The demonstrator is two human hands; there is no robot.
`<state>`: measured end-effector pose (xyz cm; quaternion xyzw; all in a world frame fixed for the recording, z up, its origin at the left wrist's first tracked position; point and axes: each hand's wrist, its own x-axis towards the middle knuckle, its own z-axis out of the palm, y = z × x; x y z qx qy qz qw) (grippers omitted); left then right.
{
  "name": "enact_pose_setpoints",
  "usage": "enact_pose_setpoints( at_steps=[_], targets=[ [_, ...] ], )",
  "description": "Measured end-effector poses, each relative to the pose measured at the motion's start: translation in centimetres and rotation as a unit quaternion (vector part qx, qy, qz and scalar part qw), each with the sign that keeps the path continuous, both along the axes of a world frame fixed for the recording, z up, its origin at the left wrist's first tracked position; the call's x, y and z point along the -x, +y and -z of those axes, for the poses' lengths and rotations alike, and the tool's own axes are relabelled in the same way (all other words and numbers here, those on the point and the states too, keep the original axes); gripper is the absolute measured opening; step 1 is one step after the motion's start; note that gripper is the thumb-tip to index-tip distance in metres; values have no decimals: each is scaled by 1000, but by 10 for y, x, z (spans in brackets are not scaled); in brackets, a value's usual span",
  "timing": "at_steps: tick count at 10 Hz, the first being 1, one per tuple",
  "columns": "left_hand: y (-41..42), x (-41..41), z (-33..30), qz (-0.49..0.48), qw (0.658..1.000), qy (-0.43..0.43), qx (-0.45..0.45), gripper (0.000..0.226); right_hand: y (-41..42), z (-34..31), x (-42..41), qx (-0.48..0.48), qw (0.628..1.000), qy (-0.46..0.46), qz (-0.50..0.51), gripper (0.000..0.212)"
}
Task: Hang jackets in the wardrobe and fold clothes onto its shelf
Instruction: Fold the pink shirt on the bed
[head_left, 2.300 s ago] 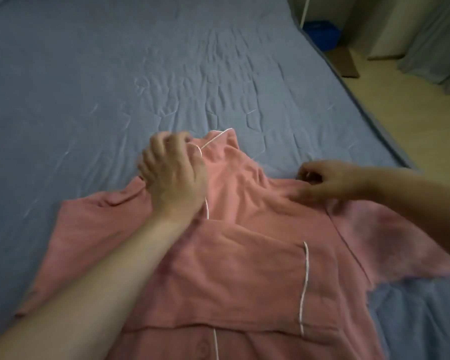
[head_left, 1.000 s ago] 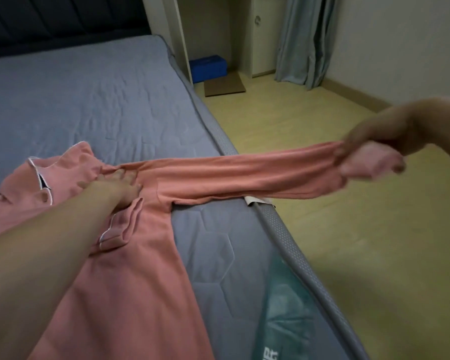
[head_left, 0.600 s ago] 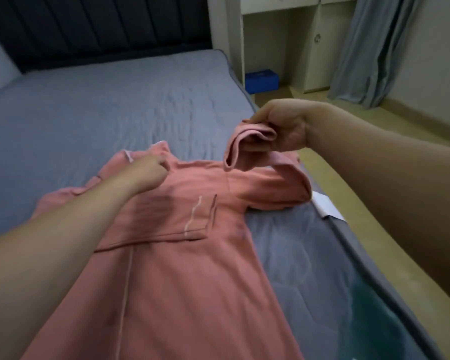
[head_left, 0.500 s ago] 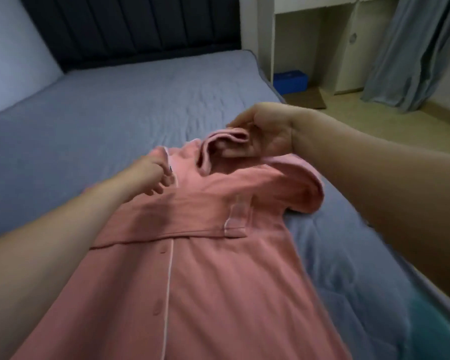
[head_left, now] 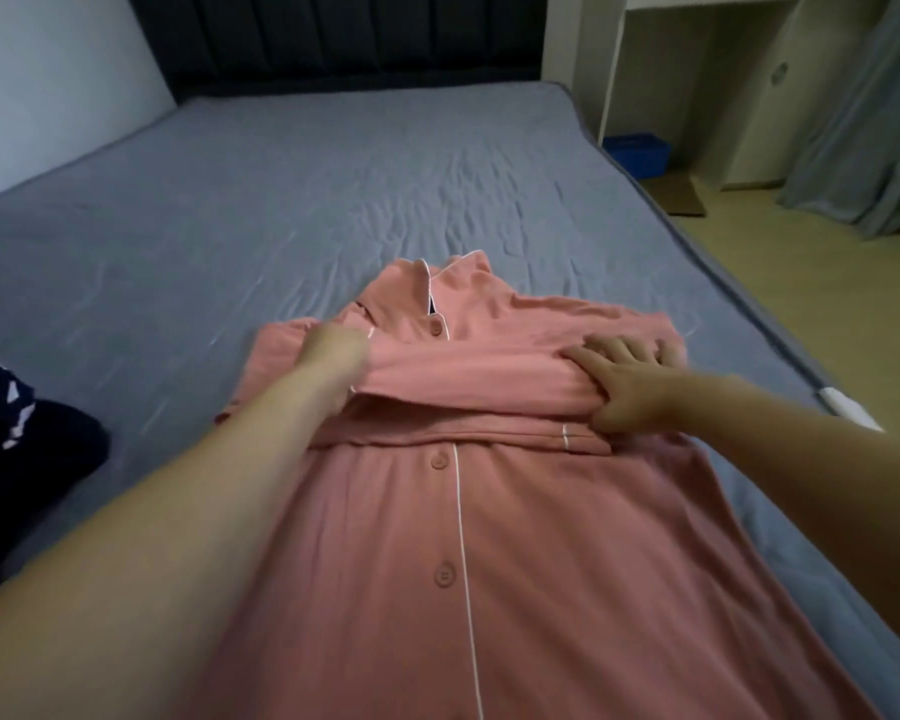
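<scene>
A pink button-front pyjama shirt [head_left: 453,511] lies face up on the bed [head_left: 281,189], collar toward the headboard [head_left: 344,33], its body running down toward the foot edge nearer the right side. Both sleeves are folded across the chest [head_left: 468,376]. The left hand [head_left: 333,356] grips the sleeve end at the shirt's left shoulder, fingers curled into the cloth. The right hand [head_left: 624,381] rests on the sleeve fold near the right shoulder, fingers spread over the top with the thumb tucked under the fabric edge. A dark garment [head_left: 17,449] sits at the bed's left edge. The step in hand appears to be the sleeve fold of the folding stage. The next move likely calls for flattening the crossed sleeves, then bringing the hem up toward the collar; the loose sleeve may slip if released unevenly.
</scene>
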<state>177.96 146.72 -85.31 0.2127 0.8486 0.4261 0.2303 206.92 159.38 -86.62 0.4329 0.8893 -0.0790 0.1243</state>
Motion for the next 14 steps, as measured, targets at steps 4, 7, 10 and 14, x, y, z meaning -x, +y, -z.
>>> enact_pose_setpoints(
  at_steps=[4,7,10,14],
  targets=[
    [-56,76,27,17,919,328,219,37,-17,-9,-15,-326,920,-127,-176,60],
    [-69,91,33,29,929,311,200,44,-28,-39,68,112,967,-224,36,70],
    [12,94,17,155,873,414,204,49,42,-23,164,32,981,159,107,46],
    [129,80,21,137,977,-80,-142,23,98,-5,192,206,755,573,245,18]
  ],
)
